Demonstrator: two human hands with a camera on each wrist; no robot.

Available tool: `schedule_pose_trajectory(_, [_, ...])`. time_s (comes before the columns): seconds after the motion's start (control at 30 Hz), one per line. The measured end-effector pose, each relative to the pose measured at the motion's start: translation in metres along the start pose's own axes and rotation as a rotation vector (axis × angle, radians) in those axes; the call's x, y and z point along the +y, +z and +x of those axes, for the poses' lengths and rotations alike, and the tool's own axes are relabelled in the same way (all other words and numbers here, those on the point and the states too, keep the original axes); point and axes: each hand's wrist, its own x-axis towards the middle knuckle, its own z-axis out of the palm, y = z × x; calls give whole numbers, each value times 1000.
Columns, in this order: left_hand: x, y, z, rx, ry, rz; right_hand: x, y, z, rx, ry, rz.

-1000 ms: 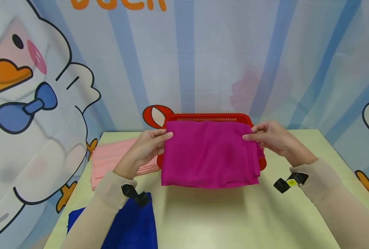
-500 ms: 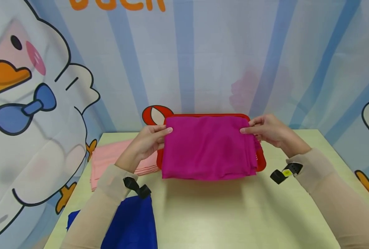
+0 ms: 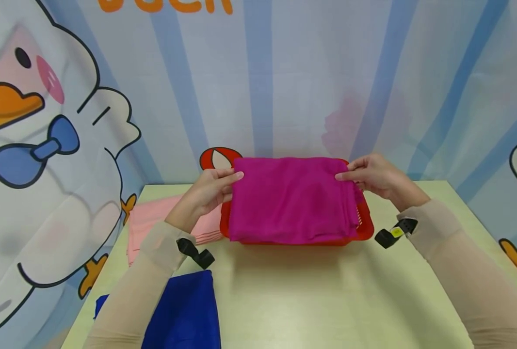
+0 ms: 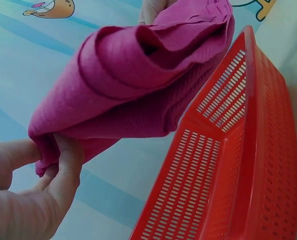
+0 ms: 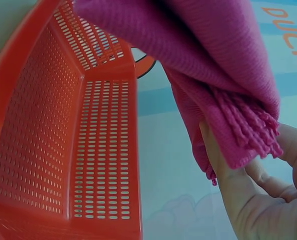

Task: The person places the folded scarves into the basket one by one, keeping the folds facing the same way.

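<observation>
While above the red basket (image 3: 363, 231), both hands pinch the magenta cloth (image 3: 291, 198).

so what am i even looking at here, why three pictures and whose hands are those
There is no machine: a person works with bare hands and wears three cameras. The wide picture comes from the head camera and looks down at a pale table. The two close pictures come from cameras on each wrist. The left hand and right hand each pinch one end of a folded magenta cloth, holding it over a red slotted basket. The wrist views show the cloth above the basket, which looks empty there. A pink cloth and a blue cloth lie on the table's left side.
</observation>
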Motion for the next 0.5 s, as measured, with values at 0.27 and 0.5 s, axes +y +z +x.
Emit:
schedule_pose_trajectory(0.27, [2,-2,11,33,-38,10,1,-3,12,13,18,-23])
schedule_pose_trajectory(0.5, [4,-3,20,53,-52,19,-1,-6,21,17,35,-21])
